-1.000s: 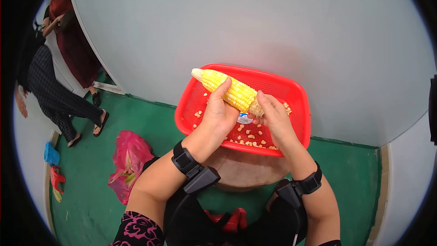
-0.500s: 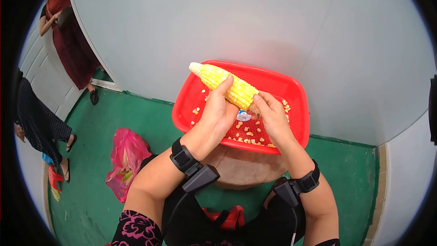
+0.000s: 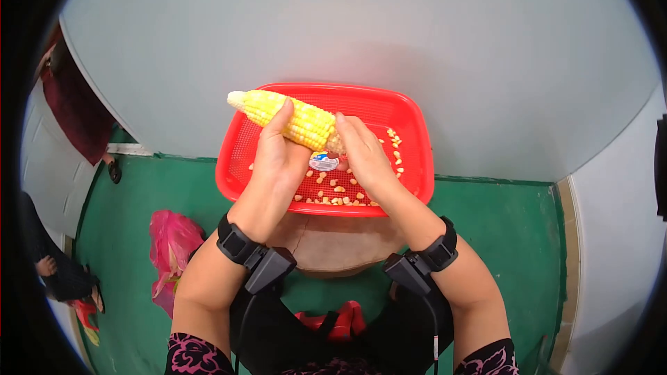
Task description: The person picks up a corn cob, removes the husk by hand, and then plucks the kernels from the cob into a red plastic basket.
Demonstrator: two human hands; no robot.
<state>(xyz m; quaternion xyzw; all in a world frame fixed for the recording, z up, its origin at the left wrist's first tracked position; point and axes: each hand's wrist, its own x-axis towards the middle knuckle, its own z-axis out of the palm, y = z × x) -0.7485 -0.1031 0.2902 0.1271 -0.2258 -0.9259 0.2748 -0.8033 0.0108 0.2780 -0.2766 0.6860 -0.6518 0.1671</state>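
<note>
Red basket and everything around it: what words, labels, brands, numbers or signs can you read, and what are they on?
No text can be read.
White-and-blue label in the red basket: its print is too small and blurred to read.
Black wrist devices: no lettering that I can make out.
Pink bag: none that I can make out.

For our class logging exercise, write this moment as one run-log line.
left hand: gripping corn cob | right hand: at cob's stripped end | red basket: beneath, loose kernels inside
</note>
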